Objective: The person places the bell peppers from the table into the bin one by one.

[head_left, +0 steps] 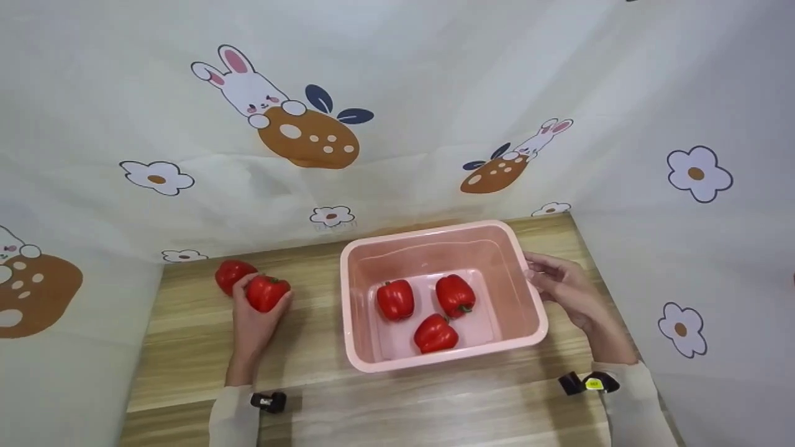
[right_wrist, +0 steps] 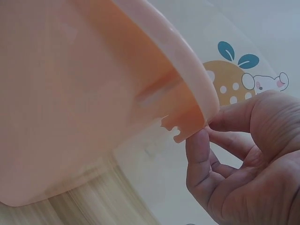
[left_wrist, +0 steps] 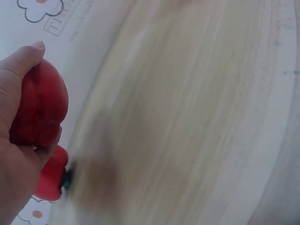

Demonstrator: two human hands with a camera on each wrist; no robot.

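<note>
My left hand (head_left: 253, 326) grips a red bell pepper (head_left: 267, 293), thumb on one side and fingers on the other; the left wrist view shows the same pepper (left_wrist: 41, 105) in its grasp. Just behind it, a second red bell pepper (head_left: 231, 276) lies on the table. Inside the pink plastic basin (head_left: 351, 310) are three more red peppers: one at the left (head_left: 395, 300), one at the right (head_left: 455, 294) and one near the front wall (head_left: 436, 334). On the basin's right side, my right hand (head_left: 568, 288) pinches the rim (right_wrist: 190, 70) between thumb and fingers.
A wood-grain table (head_left: 310, 347) lies under everything. Pale cloth walls (head_left: 410, 74) printed with rabbits and flowers rise at the back and both sides, the back one close behind the basin. Dark straps (head_left: 269, 402) sit on both wrists.
</note>
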